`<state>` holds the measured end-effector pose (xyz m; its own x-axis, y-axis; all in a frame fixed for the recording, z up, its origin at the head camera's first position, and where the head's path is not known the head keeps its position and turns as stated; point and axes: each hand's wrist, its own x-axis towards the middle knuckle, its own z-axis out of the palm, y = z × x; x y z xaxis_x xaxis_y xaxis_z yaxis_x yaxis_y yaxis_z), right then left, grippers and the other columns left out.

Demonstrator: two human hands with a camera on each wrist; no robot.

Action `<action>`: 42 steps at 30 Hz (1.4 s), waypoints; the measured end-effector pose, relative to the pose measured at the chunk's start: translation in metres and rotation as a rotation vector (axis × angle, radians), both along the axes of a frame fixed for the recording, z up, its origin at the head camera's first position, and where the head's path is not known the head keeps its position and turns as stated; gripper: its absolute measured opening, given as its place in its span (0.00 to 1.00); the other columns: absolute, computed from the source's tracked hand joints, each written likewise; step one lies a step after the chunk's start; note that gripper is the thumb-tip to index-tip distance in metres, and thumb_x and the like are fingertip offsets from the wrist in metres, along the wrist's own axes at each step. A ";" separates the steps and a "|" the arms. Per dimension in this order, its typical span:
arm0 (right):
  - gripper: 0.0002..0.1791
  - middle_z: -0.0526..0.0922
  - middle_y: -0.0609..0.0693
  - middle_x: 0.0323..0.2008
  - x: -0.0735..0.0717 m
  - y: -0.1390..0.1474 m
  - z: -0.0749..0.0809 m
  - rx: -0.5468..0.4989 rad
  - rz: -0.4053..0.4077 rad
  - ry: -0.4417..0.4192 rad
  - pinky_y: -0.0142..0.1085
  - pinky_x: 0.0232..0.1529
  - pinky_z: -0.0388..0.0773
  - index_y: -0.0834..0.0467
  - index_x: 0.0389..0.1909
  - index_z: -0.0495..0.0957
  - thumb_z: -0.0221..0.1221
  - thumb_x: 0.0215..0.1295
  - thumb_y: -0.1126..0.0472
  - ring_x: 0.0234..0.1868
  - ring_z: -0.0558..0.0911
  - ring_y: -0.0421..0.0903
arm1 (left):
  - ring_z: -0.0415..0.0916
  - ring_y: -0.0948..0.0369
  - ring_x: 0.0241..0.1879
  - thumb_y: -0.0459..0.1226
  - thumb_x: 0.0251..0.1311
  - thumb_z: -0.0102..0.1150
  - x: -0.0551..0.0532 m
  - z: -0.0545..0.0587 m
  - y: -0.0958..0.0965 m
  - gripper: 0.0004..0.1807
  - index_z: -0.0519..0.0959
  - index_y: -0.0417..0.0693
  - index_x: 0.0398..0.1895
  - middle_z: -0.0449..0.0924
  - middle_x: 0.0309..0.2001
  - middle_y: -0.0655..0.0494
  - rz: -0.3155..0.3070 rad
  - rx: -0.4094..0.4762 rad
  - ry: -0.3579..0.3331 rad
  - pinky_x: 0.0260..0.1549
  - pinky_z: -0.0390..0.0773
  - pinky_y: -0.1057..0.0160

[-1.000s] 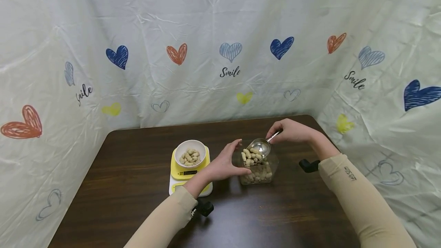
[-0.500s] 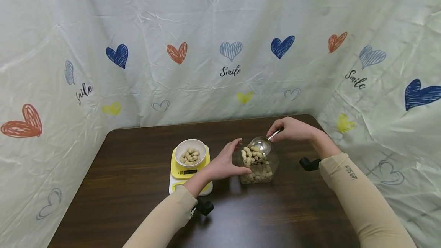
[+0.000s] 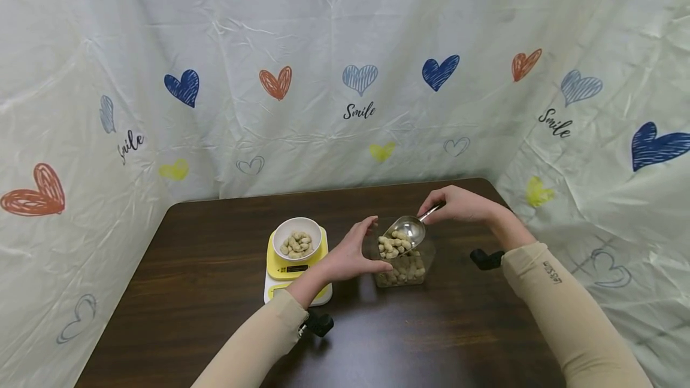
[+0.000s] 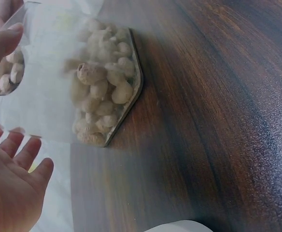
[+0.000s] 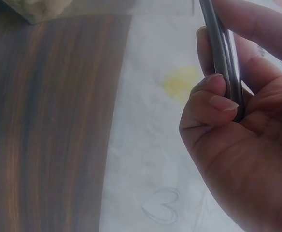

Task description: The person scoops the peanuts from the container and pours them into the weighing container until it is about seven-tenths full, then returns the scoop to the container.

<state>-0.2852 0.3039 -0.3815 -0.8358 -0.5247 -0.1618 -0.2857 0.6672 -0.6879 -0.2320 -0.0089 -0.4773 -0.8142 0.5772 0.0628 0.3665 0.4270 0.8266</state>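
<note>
My right hand [image 3: 455, 203] grips the handle of a metal scoop [image 3: 414, 229]; the right wrist view shows fingers and thumb curled round the handle [image 5: 224, 58]. Peanuts in their shells [image 3: 395, 246] fill the scoop's bowl, which tilts down leftward at the top of a clear container [image 3: 429, 251]. More peanuts [image 4: 100, 89] show through its wall, heaped in the lower part. My left hand [image 3: 349, 258] holds the container's left side, thumb on the near face and fingers toward the far side.
Left of my left hand, a white bowl [image 3: 297, 220] with some peanuts sits on a yellow and white kitchen scale [image 3: 275, 267]. My left wrist partly covers the scale's front. The dark wooden table [image 3: 205, 268] meets a heart-printed curtain [image 3: 312, 136] behind and at the sides.
The scoop has tipped slightly and its peanuts have settled lower and flatter by the container's left side. The right hand has barely moved; the left hand keeps its place.
</note>
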 end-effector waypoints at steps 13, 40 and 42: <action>0.13 0.84 0.48 0.49 0.004 0.002 -0.004 0.023 0.000 -0.012 0.45 0.51 0.77 0.49 0.46 0.88 0.71 0.63 0.50 0.52 0.80 0.48 | 0.59 0.60 0.72 0.59 0.51 0.76 0.002 -0.001 0.000 0.61 0.47 0.64 0.83 0.57 0.74 0.58 0.005 0.016 -0.013 0.65 0.67 0.51; 0.14 0.85 0.46 0.52 0.025 0.016 -0.005 -0.031 -0.151 0.066 0.46 0.53 0.75 0.46 0.46 0.88 0.70 0.64 0.45 0.56 0.80 0.49 | 0.55 0.59 0.75 0.59 0.53 0.74 0.005 0.001 -0.001 0.65 0.38 0.67 0.84 0.50 0.79 0.53 -0.013 0.027 -0.048 0.67 0.64 0.48; 0.15 0.85 0.47 0.52 0.027 0.015 -0.005 -0.046 -0.162 0.056 0.46 0.52 0.76 0.47 0.47 0.88 0.69 0.65 0.45 0.55 0.80 0.49 | 0.54 0.58 0.76 0.60 0.54 0.74 0.006 0.002 -0.002 0.65 0.36 0.68 0.84 0.49 0.79 0.53 -0.015 0.026 -0.054 0.67 0.64 0.47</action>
<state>-0.2581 0.3193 -0.3862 -0.9171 -0.3880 -0.0915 -0.2158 0.6761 -0.7045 -0.2262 -0.0108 -0.4752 -0.8079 0.5883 0.0343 0.3278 0.4001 0.8559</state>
